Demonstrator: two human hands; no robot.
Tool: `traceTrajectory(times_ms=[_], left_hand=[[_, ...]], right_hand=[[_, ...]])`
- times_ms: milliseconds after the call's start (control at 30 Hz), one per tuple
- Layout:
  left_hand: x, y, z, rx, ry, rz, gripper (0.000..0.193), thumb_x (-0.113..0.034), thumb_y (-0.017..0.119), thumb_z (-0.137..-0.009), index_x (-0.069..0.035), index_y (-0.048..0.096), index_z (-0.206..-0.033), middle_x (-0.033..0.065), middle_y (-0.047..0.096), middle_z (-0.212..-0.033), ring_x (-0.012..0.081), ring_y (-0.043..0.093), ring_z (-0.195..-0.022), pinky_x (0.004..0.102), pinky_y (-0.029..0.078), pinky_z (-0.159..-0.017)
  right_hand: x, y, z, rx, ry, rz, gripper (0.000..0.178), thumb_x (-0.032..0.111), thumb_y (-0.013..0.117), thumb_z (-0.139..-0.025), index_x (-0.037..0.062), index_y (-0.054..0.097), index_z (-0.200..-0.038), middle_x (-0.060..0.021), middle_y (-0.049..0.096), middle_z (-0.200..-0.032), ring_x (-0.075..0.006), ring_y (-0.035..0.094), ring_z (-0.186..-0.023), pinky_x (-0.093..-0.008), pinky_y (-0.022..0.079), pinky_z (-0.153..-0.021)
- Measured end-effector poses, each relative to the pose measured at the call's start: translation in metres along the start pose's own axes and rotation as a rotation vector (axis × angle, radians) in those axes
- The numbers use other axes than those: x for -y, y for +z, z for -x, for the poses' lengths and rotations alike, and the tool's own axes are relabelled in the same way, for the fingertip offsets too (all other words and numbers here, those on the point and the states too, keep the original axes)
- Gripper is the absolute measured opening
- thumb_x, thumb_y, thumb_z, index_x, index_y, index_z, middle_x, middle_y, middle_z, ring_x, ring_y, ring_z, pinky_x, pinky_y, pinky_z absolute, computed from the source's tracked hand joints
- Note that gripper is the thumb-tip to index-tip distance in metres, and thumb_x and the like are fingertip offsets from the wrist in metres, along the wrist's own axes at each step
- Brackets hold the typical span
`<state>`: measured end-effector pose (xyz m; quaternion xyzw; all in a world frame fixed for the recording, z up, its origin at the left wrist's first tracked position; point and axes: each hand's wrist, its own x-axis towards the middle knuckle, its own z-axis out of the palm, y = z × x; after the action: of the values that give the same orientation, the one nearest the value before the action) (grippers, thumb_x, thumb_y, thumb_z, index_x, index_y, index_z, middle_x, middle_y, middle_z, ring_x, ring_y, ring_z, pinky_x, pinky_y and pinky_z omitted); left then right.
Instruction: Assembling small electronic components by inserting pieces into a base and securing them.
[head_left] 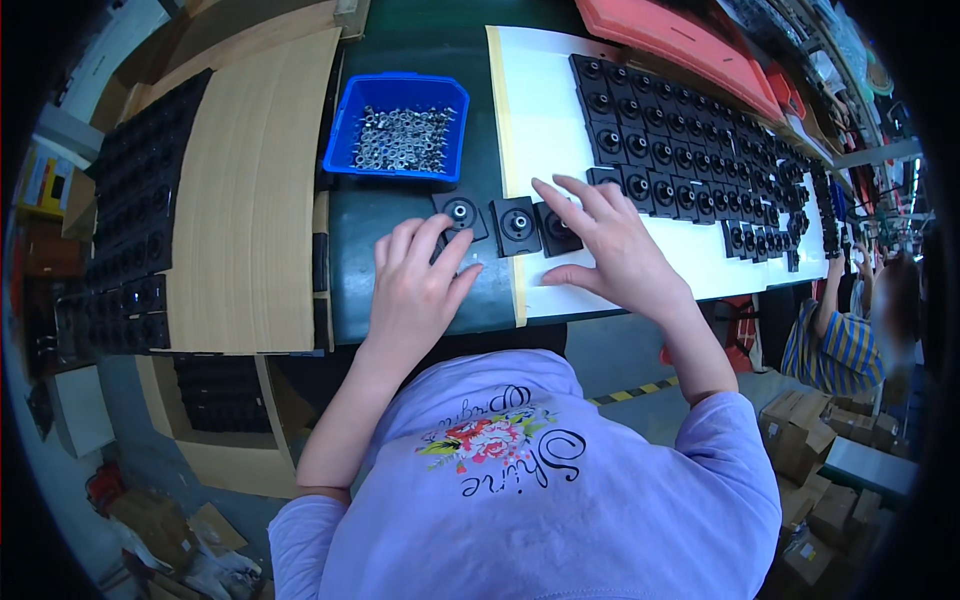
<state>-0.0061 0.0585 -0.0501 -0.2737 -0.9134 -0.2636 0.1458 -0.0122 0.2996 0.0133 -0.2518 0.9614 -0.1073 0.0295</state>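
Note:
Curled fingers of my left hand (415,275) close on the near left edge of a black square part (462,212), which has a round raised centre and a shiny metal nut. A second black part (516,226) of the same kind lies between my hands, with metal in its centre. Close to its right is a third black part (556,232), partly hidden by my right hand (618,245). That hand is open, thumb and fingers spread apart around the third part. Whether it touches that part I cannot tell.
Beyond my left hand stands a blue bin (397,128) of small metal nuts. Rows of black parts (665,150) cover the white sheet (535,110) at right. Cardboard (250,200) and more black parts (140,210) lie left. Another person (835,345) works at far right.

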Motion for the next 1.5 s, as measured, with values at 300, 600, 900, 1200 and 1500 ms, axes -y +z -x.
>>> traceTrajectory(times_ms=[300, 600, 900, 1200, 1500], left_hand=[[0.006, 0.009, -0.012, -0.015, -0.051, 0.185, 0.078, -0.026, 0.08, -0.065, -0.001, 0.047, -0.131, 0.0155, 0.049, -0.121, 0.0334, 0.048, -0.111, 0.0436, 0.039, -0.096], [-0.002, 0.009, -0.017, 0.106, 0.073, 0.321, 0.082, -0.019, 0.082, -0.062, -0.001, 0.047, -0.133, 0.0166, 0.053, -0.118, 0.0344, 0.05, -0.11, 0.0415, 0.044, -0.093], [-0.07, 0.051, -0.028, 0.197, 0.209, 0.431, 0.085, -0.017, 0.083, -0.06, 0.002, 0.043, -0.133, 0.0173, 0.053, -0.108, 0.0345, 0.052, -0.1, 0.043, 0.042, -0.089], [-0.128, 0.084, -0.065, 0.129, 0.345, 0.265, 0.084, -0.037, 0.08, -0.064, -0.002, 0.045, -0.132, 0.0174, 0.043, -0.129, 0.0355, 0.041, -0.122, 0.0542, 0.027, -0.104], [-0.106, 0.042, -0.034, -0.016, 0.245, 0.264, 0.053, -0.01, 0.071, -0.075, -0.001, 0.049, -0.123, 0.0148, 0.052, -0.119, 0.0338, 0.049, -0.116, 0.0542, 0.028, -0.104]], right_hand=[[-0.008, 0.043, -0.033, -0.102, -0.289, -0.107, 0.084, 0.054, 0.07, -0.071, 0.0086, 0.044, -0.136, -0.0142, 0.048, -0.133, -0.0311, 0.044, -0.124, -0.0461, 0.033, -0.1], [-0.015, 0.043, -0.009, -0.128, -0.315, -0.199, 0.076, 0.045, 0.072, -0.069, 0.0064, 0.049, -0.13, -0.0104, 0.054, -0.115, -0.028, 0.05, -0.107, -0.0405, 0.037, -0.089], [-0.057, 0.026, 0.068, -0.15, -0.195, -0.169, 0.078, 0.048, 0.074, -0.067, 0.0043, 0.051, -0.128, -0.01, 0.055, -0.117, -0.027, 0.051, -0.108, -0.0392, 0.038, -0.091], [-0.101, 0.0, 0.116, -0.26, -0.013, -0.037, 0.08, 0.052, 0.072, -0.07, 0.0063, 0.049, -0.132, -0.0141, 0.048, -0.135, -0.0325, 0.044, -0.124, -0.0445, 0.036, -0.099], [-0.028, 0.046, 0.088, -0.329, 0.535, 0.183, 0.092, 0.072, 0.052, -0.076, 0.0112, 0.036, -0.143, -0.0224, 0.029, -0.148, -0.0466, 0.019, -0.138, -0.0681, 0.014, -0.102]])
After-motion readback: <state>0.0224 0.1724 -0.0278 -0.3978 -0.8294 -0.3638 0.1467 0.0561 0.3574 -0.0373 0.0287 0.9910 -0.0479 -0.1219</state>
